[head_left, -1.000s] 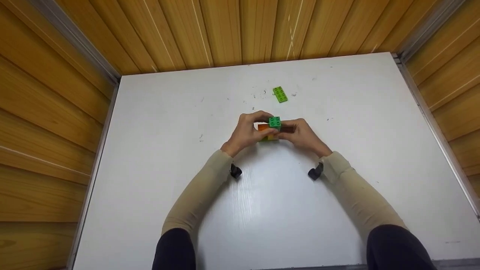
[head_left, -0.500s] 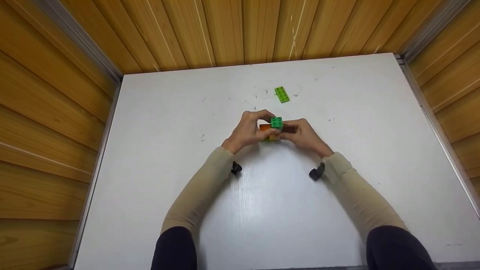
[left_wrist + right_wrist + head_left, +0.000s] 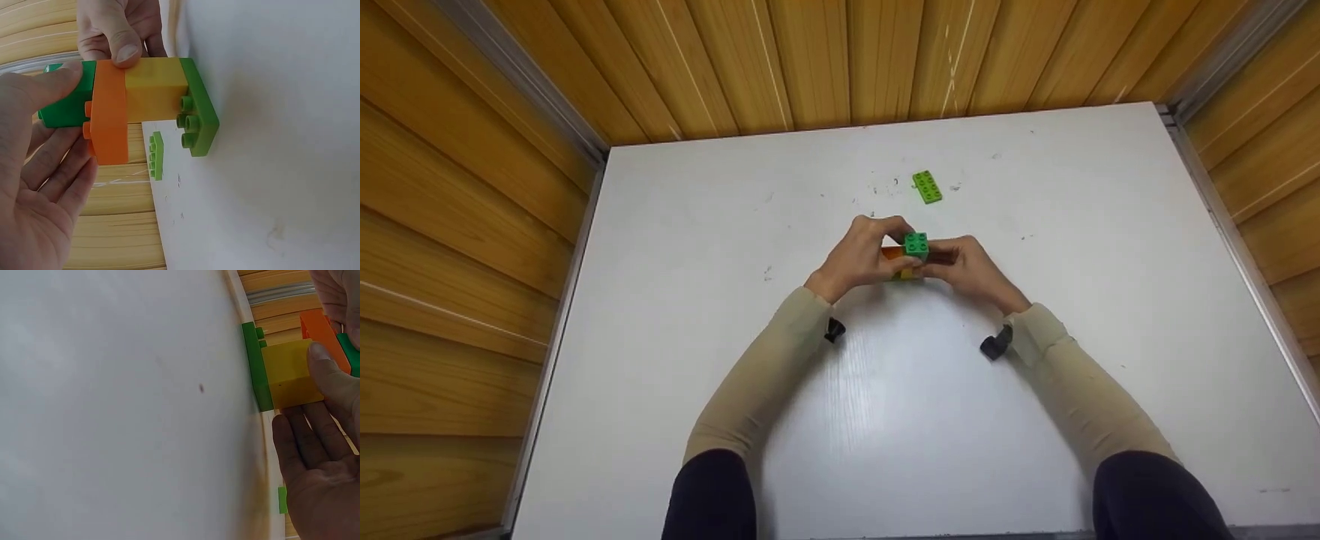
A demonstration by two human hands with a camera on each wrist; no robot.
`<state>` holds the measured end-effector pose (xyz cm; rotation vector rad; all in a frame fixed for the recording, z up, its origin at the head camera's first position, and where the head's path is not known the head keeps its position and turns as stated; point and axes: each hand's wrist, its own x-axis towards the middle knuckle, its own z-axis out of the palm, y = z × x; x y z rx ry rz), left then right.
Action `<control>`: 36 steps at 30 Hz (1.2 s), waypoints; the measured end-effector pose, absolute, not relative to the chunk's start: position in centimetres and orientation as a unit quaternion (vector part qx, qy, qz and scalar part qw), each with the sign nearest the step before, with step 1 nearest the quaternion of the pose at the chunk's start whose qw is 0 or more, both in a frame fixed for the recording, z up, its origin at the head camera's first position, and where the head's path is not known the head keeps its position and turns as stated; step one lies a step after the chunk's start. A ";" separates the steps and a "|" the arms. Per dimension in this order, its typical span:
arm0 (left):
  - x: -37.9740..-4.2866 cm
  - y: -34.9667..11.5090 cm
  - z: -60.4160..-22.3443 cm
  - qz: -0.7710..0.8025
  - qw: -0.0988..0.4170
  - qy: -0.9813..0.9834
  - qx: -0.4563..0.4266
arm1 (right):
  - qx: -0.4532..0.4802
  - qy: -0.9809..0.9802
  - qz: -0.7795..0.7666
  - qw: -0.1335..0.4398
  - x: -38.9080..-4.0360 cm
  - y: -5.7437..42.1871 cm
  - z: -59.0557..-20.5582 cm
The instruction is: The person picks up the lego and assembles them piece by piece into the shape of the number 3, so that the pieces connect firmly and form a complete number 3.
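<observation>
Both hands are on a small stack of toy building bricks near the middle of the white table. From the bottom up it has a green studded plate (image 3: 201, 112), a yellow brick (image 3: 154, 93), an orange brick (image 3: 111, 115) and a dark green brick (image 3: 916, 244). My left hand (image 3: 851, 256) pinches the dark green brick between thumb and fingers. On the other side, my right hand (image 3: 975, 271) grips the yellow brick, its thumb lying by the seam with the orange one. The left wrist view shows bare studs on the part of the plate not under the yellow brick.
Beyond the hands lies a loose light green studded plate (image 3: 927, 187), flat on the white table (image 3: 720, 225). Wood-panelled walls (image 3: 810, 67) rise at the back and both sides. A small black camera mount sits at each wrist, close above the table.
The head view has shifted slightly, so everything sits a little farther right. Both hands keep the same grip on the stack.
</observation>
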<state>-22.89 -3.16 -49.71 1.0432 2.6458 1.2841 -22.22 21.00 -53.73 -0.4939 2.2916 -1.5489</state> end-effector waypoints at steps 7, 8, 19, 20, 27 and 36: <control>-22.9 -3.4 -49.9 0.404 0.005 0.855 0.326 | -0.174 0.807 -0.540 0.163 -22.4 20.9 -54.0; -22.9 -3.4 -50.0 0.408 0.005 0.853 0.326 | -0.175 0.806 -0.541 0.164 -22.4 20.9 -54.0; -22.5 -3.7 -50.6 0.453 -0.004 0.826 0.335 | -0.194 0.791 -0.557 0.163 -22.3 20.8 -53.8; -22.5 -3.8 -50.7 0.457 -0.006 0.825 0.332 | -0.194 0.790 -0.559 0.162 -22.3 20.8 -53.8; -22.3 -4.6 -51.2 0.478 -0.011 0.824 0.303 | -0.187 0.800 -0.547 0.158 -22.4 20.8 -53.6; -21.5 -5.5 -52.8 0.496 0.004 0.824 0.276 | -0.180 0.805 -0.542 0.159 -22.2 20.9 -53.8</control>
